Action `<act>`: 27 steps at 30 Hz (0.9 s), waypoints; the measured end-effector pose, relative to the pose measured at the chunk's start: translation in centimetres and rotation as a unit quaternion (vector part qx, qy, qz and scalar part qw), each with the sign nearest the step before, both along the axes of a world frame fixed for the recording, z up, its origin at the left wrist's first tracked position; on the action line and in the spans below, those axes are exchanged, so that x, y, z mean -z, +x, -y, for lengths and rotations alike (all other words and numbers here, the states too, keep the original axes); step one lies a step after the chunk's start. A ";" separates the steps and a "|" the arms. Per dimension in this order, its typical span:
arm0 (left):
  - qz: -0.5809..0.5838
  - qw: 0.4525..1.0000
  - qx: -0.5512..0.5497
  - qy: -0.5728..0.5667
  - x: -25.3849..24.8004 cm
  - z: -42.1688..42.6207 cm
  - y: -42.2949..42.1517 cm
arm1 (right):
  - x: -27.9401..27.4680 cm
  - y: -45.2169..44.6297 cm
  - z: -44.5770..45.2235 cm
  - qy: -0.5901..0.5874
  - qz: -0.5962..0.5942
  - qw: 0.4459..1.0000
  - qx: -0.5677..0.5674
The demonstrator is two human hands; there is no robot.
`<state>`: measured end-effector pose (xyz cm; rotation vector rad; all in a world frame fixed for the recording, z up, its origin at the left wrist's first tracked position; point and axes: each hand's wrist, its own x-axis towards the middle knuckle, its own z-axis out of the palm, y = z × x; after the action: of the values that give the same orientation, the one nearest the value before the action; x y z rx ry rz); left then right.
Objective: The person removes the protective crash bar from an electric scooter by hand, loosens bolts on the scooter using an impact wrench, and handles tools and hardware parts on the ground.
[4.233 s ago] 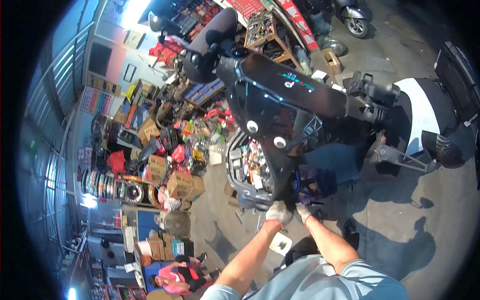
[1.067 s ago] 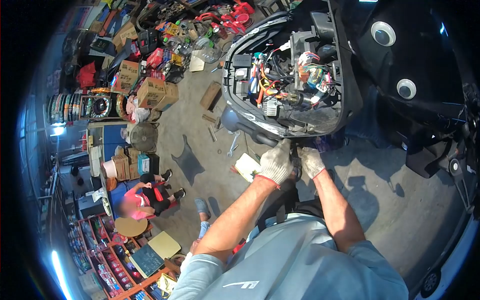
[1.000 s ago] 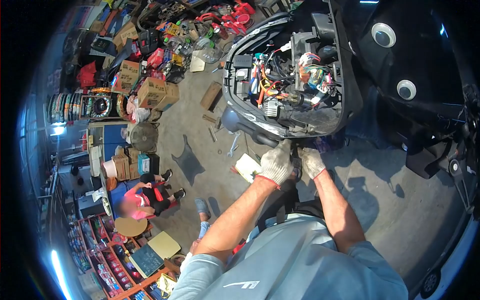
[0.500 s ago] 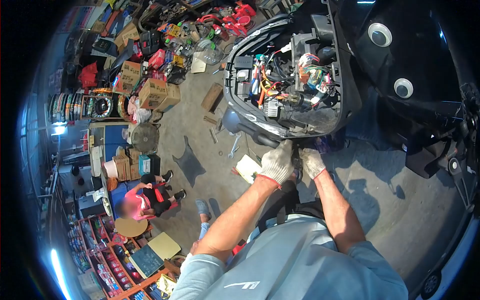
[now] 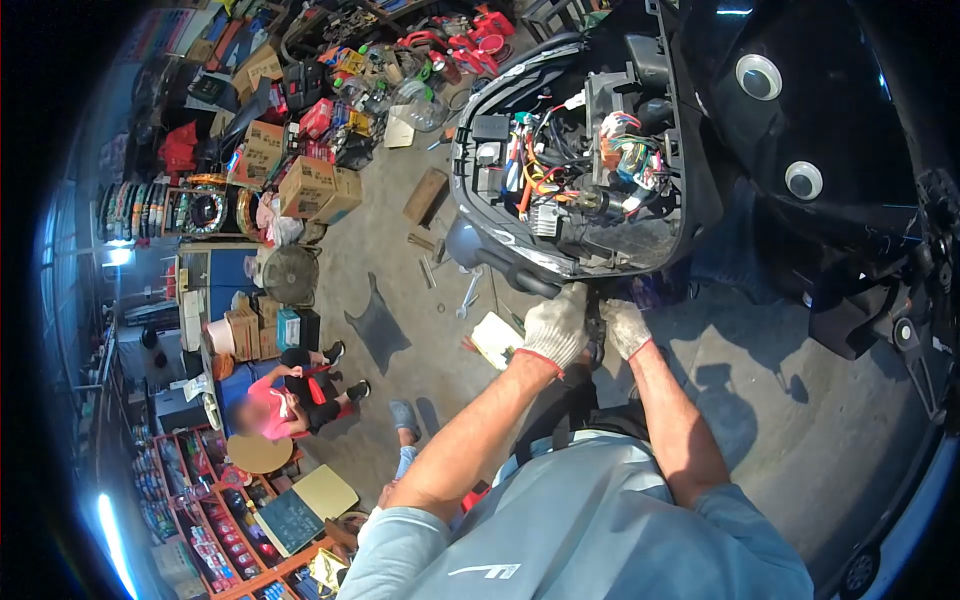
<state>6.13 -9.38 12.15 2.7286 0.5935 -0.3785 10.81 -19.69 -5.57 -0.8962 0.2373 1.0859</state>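
Note:
Below the rim of a black scooter body (image 5: 690,235), my left hand (image 5: 556,325) is closed, its fingers curled in under the edge. Just to its right, my right hand (image 5: 626,328) is also closed, with its fingertips turned toward the dark gap between the two hands. Both wear white knit gloves with red cuffs. Whatever the fingers grip is hidden by the gloves and the bodywork. Above them, the opened body exposes a wiring harness (image 5: 545,175) of coloured wires, connectors and small modules. A black grab rail (image 5: 525,280) runs beside my left hand.
On the concrete floor lie a wrench (image 5: 468,296), a wooden block (image 5: 427,195), a dark flat panel (image 5: 378,325) and a pale booklet (image 5: 496,340). A person in pink (image 5: 270,405) sits at the left. Cardboard boxes (image 5: 307,186) and parts crowd the upper left.
The view has shifted very slightly. Both hands stay at the same spot under the body's edge, and the seated person's arm has moved a little.

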 end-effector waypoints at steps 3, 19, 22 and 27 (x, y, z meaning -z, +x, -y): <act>-0.010 1.000 0.012 -0.013 -0.1 0.1 0.0 | 0.6 -0.2 0.0 0.011 0.017 1.000 0.003; 0.032 0.999 -0.004 -0.014 -0.9 1.0 0.0 | -0.7 -0.2 0.2 0.022 0.049 0.999 0.008; 0.083 0.996 0.013 -0.005 0.3 1.0 -0.4 | 9.0 -1.6 -1.0 -0.051 0.086 0.992 -0.073; 0.014 1.000 0.015 0.022 -0.3 0.5 0.2 | -0.3 -0.3 0.3 0.055 0.020 0.998 0.000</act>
<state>6.35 -9.93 12.50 2.7834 0.5600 -0.3387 10.55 -19.95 -5.26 -0.8183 0.1423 1.0705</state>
